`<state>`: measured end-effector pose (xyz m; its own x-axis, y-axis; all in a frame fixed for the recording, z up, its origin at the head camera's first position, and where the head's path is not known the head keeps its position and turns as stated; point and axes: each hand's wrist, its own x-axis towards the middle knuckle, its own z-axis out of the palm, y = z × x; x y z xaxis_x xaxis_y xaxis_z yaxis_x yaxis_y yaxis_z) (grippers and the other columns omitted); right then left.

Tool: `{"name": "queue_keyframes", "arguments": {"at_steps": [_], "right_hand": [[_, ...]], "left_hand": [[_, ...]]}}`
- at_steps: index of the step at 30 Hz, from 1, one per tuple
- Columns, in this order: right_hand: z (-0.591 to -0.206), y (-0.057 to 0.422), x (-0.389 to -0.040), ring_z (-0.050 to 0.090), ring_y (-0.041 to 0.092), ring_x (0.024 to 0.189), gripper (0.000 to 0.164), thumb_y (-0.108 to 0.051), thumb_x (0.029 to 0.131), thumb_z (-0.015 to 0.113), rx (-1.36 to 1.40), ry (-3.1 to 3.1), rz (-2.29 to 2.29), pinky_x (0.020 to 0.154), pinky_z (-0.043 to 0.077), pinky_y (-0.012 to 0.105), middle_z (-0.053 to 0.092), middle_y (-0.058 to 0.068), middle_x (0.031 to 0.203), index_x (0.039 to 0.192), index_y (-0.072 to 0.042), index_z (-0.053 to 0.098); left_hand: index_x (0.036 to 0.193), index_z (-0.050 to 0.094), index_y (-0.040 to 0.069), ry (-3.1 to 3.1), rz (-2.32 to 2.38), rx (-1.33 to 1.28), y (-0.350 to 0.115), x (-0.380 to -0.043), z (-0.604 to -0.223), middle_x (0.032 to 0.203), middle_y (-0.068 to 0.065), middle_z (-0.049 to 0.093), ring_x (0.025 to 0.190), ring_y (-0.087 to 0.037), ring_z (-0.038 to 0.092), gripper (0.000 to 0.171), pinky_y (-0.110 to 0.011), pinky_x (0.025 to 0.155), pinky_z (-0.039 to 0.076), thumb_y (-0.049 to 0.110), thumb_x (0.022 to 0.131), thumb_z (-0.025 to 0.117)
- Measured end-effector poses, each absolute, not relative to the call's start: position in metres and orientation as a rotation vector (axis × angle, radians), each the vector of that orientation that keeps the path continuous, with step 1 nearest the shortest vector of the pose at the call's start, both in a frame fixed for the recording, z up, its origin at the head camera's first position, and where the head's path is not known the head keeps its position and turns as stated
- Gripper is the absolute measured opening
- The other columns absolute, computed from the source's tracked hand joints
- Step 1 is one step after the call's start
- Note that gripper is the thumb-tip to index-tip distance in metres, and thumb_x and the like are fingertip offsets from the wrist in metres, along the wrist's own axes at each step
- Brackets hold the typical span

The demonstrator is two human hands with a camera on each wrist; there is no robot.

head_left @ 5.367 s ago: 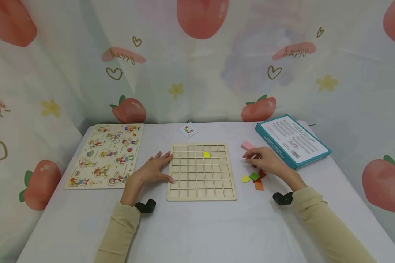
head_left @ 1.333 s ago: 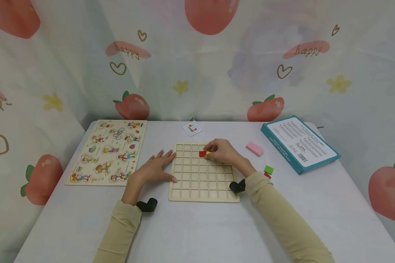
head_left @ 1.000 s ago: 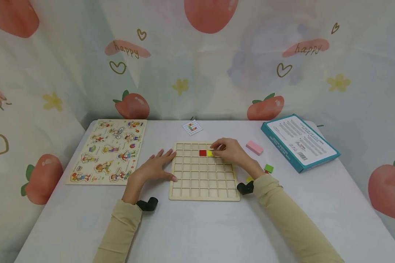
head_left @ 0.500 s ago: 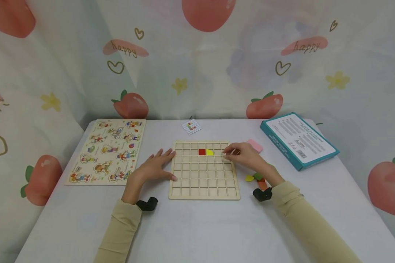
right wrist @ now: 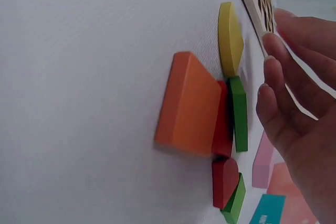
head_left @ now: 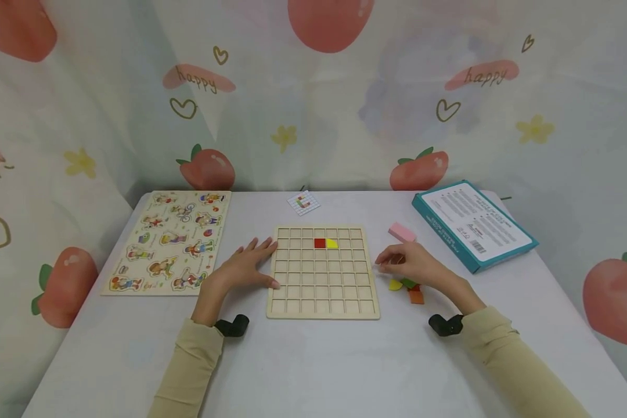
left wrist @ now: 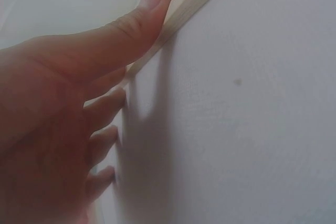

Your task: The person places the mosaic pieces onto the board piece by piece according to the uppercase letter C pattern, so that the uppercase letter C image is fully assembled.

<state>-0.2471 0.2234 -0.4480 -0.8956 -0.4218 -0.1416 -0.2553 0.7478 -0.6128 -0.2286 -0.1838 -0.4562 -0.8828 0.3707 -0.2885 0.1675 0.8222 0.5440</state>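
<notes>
A wooden grid board (head_left: 324,278) lies mid-table; a red square tile (head_left: 320,243) and a yellow rounded tile (head_left: 331,244) sit side by side in its second row from the far edge. My left hand (head_left: 242,268) rests at the board's left edge, fingers spread, thumb on the rim. My right hand (head_left: 413,262) hovers just right of the board, fingers loosely bent and nothing between them. Below it lie a yellow rounded piece (right wrist: 230,40), an orange square (right wrist: 191,108), a green piece (right wrist: 239,114), red pieces (right wrist: 224,182) and another green piece (right wrist: 234,200).
A pink block (head_left: 402,232) lies beyond my right hand, near a teal-edged box (head_left: 475,226) at the back right. A small pattern card (head_left: 303,202) lies behind the board. A picture puzzle board (head_left: 169,255) lies at the left.
A red square has been set beside the yellow tile since the earliest frame. My right hand has since let go and moved right, off the board. My left hand stays put.
</notes>
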Motion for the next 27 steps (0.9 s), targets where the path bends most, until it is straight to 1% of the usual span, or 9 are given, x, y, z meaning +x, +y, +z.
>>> {"name": "queue_keyframes", "arguments": {"at_steps": [7,12,14,21,27], "right_hand": [[-0.447,0.240,-0.240,0.060,0.016,0.083,0.016,-0.021,0.092,0.078,-0.471,2.641,-0.838,0.073,0.054,0.023,0.075,0.000,0.099,0.105,-0.011,0.078],[-0.448,0.247,-0.236,0.060,0.017,0.083,0.018,-0.024,0.091,0.079,-0.429,2.612,-0.827,0.072,0.054,0.025,0.074,-0.001,0.095,0.104,-0.011,0.078],[-0.448,0.248,-0.235,0.060,0.017,0.083,0.019,-0.024,0.090,0.080,-0.418,2.599,-0.828,0.072,0.054,0.025,0.073,-0.002,0.094,0.103,-0.012,0.078],[-0.454,0.249,-0.233,0.059,0.016,0.085,0.025,-0.027,0.085,0.085,-0.452,2.607,-0.808,0.078,0.053,0.028,0.072,-0.003,0.093,0.103,-0.012,0.077],[-0.453,0.247,-0.234,0.059,0.018,0.086,0.022,-0.027,0.085,0.085,-0.413,2.611,-0.767,0.080,0.052,0.031,0.070,-0.003,0.091,0.100,-0.014,0.075]], "left_hand": [[0.165,0.024,0.014,2.616,0.734,0.401,-0.183,-0.230,-0.459,0.173,-0.007,0.014,0.161,-0.036,0.000,0.103,-0.056,0.130,0.001,0.044,0.085,0.082],[0.164,0.025,0.013,2.622,0.749,0.413,-0.184,-0.228,-0.461,0.173,-0.007,0.015,0.161,-0.036,0.001,0.104,-0.057,0.130,0.002,0.044,0.084,0.082],[0.164,0.026,0.012,2.625,0.756,0.421,-0.185,-0.228,-0.461,0.173,-0.010,0.016,0.161,-0.038,0.002,0.104,-0.058,0.129,0.002,0.044,0.083,0.083],[0.163,0.028,0.010,2.624,0.747,0.419,-0.184,-0.227,-0.455,0.172,-0.011,0.018,0.160,-0.040,0.004,0.103,-0.060,0.129,0.004,0.042,0.083,0.084],[0.163,0.028,0.010,2.628,0.749,0.422,-0.184,-0.227,-0.454,0.172,-0.011,0.018,0.160,-0.040,0.005,0.103,-0.060,0.129,0.005,0.042,0.083,0.084]]}}
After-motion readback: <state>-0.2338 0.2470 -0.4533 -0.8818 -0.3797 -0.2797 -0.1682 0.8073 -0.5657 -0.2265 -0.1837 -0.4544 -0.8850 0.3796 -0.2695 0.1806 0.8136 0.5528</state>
